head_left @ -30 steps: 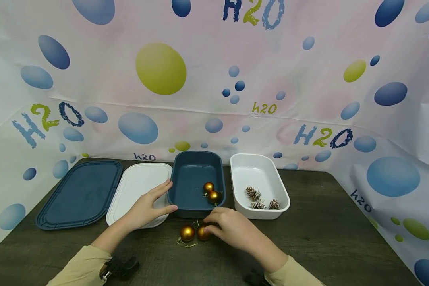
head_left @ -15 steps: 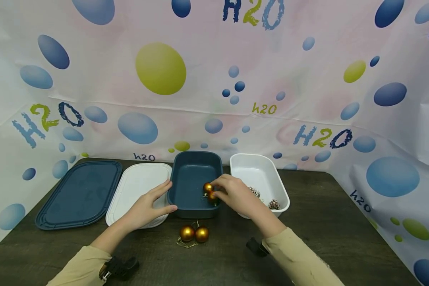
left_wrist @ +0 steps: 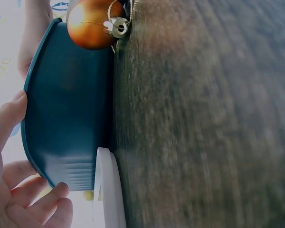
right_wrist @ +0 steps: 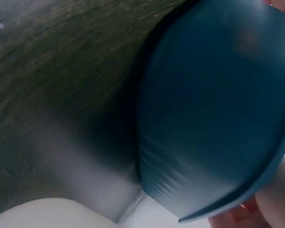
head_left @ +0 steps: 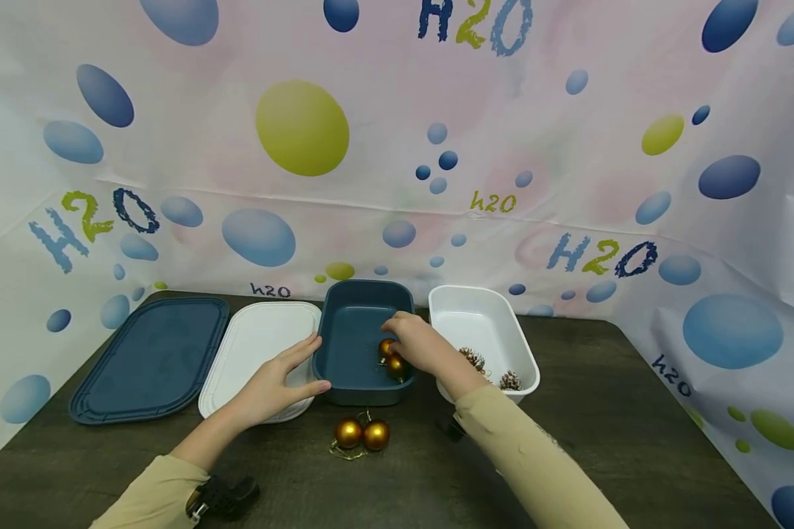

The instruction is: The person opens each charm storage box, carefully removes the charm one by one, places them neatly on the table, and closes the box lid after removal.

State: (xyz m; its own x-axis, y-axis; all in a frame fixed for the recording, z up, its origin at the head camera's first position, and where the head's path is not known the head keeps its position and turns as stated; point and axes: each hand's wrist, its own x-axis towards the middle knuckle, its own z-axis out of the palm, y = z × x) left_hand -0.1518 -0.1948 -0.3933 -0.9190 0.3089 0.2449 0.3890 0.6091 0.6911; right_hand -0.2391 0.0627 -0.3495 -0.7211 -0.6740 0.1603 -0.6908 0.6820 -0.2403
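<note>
My left hand (head_left: 279, 386) steadies the blue box (head_left: 364, 397), its thumb on the rim and its other fingers at the side wall. Over the box's right side, my right hand (head_left: 423, 344) has bent fingers close to two golden Christmas baubles (head_left: 398, 366) lying inside. Its thumb overlaps the farther bauble; I cannot tell whether the fingers pinch it. Behind the rim in the right wrist view, parts of the right fingers (right_wrist: 275, 194) show with a small orange patch between them. Two more golden baubles (head_left: 348, 433) with gold strings lie on the table before the box.
To the right stands a white box (head_left: 466, 312) with several pine cones (head_left: 509, 380), partly covered by my right arm. A white lid (head_left: 274, 323) lies left of the blue box, and a dark blue lid (head_left: 155, 353) farther left. A patterned sheet (head_left: 384, 147) hangs behind.
My right hand has moved from the baubles on the table up into the blue box, then slightly farther back. My left hand stays on the blue box.
</note>
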